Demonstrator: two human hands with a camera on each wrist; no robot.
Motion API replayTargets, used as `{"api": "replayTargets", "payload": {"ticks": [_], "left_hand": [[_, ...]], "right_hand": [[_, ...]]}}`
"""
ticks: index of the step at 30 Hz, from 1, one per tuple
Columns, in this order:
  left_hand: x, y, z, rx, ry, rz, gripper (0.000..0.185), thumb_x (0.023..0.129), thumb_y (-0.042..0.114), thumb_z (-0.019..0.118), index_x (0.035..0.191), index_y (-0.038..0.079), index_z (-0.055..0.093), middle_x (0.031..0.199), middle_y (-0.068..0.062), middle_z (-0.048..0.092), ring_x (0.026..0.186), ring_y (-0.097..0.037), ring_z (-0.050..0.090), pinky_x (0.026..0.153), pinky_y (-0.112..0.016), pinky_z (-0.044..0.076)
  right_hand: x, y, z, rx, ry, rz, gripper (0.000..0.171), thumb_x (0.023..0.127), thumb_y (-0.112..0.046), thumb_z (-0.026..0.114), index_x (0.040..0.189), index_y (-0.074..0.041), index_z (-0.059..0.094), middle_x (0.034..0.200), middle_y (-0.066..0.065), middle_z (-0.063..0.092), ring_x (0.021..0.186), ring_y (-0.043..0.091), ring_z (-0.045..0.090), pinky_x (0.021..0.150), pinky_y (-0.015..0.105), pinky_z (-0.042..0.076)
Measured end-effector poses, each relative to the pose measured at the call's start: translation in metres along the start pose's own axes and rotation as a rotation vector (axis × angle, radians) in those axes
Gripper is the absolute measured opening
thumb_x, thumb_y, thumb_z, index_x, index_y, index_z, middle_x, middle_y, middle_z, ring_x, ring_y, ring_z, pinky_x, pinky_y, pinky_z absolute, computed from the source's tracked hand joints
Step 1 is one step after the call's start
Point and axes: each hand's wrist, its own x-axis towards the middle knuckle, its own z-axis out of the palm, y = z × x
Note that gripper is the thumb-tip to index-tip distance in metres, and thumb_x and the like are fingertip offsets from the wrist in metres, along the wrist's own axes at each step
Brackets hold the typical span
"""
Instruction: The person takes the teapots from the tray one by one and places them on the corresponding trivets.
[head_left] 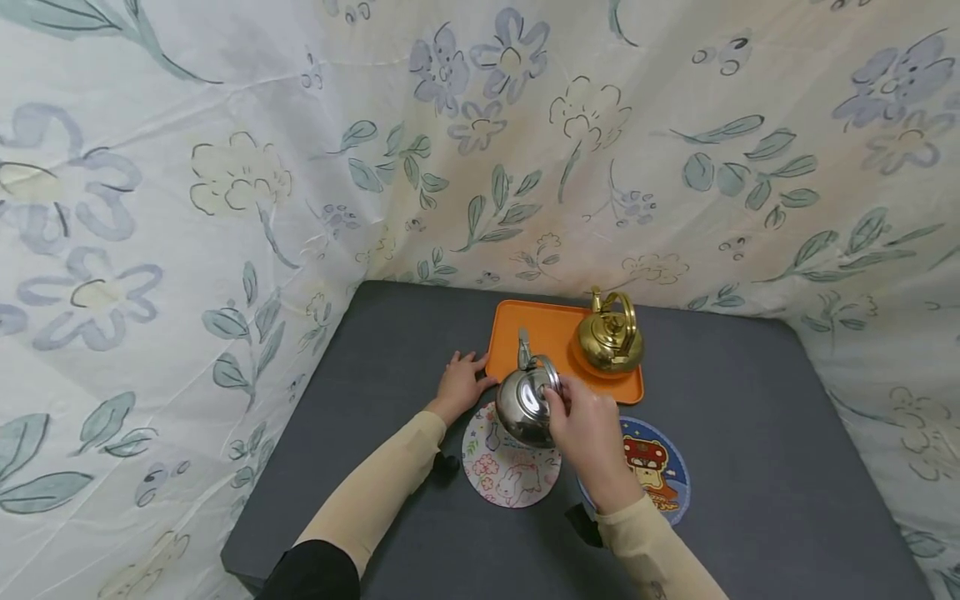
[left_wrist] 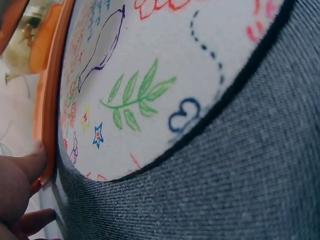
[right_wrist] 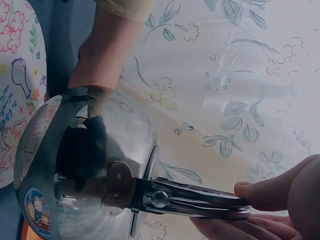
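A silver kettle [head_left: 524, 405] hangs over the white round mat with coloured drawings [head_left: 517, 483], its spout toward the back. My right hand [head_left: 592, 429] grips its upright handle [right_wrist: 200, 200]; in the right wrist view, thumb and fingers close round the handle's far end, and the kettle's base shows above the mat. At the left side of the orange tray [head_left: 525, 321], my left hand [head_left: 459, 385] touches the rim near its front corner with spread fingers. The left wrist view has the thumb [left_wrist: 32, 160] against that rim. A brass kettle [head_left: 611, 337] stands on the tray's right part.
A blue round mat with a cartoon picture [head_left: 660, 467] lies right of the white one, partly under my right forearm. The dark grey table [head_left: 750, 433] meets flower-patterned cloth [head_left: 525, 192] at the back and sides.
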Motion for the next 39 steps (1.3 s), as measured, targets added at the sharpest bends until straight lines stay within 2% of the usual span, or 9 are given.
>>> {"api": "replayTargets", "payload": {"ticks": [8,19,33,39], "left_hand": [[0.001,-0.002,0.001,0.011,0.013,0.006,0.063,0.095,0.042,0.068,0.151,0.019,0.050,0.157,-0.015,0.043,0.152,-0.043,0.025,0.116,-0.062,0.030],[0.003,-0.003,0.002,0.029,0.010,0.013,0.062,0.096,0.043,0.067,0.151,0.020,0.049,0.158,-0.016,0.042,0.152,-0.043,0.024,0.118,-0.061,0.029],[0.001,-0.002,0.002,0.032,0.001,0.019,0.062,0.096,0.042,0.066,0.151,0.020,0.050,0.158,-0.016,0.042,0.152,-0.043,0.024,0.118,-0.060,0.029],[0.001,-0.002,0.004,0.036,0.008,0.006,0.062,0.096,0.043,0.067,0.151,0.021,0.050,0.157,-0.015,0.043,0.152,-0.042,0.025,0.117,-0.061,0.031]], "right_hand": [[-0.011,0.000,0.004,-0.010,-0.020,-0.001,0.020,0.089,-0.008,0.077,0.100,0.008,0.072,0.069,0.012,0.070,0.049,0.014,0.058,0.045,0.026,0.047],[-0.023,-0.003,0.013,0.008,-0.008,-0.023,0.019,0.087,-0.005,0.078,0.100,0.008,0.072,0.074,0.013,0.074,0.054,0.019,0.067,0.048,0.032,0.055],[-0.038,-0.002,0.030,0.001,-0.031,-0.018,0.019,0.089,-0.005,0.076,0.102,0.008,0.072,0.076,0.014,0.074,0.058,0.020,0.069,0.048,0.031,0.053],[-0.041,-0.001,0.035,-0.007,-0.031,-0.023,0.022,0.088,-0.006,0.078,0.104,0.008,0.072,0.079,0.015,0.075,0.063,0.023,0.072,0.052,0.034,0.057]]}}
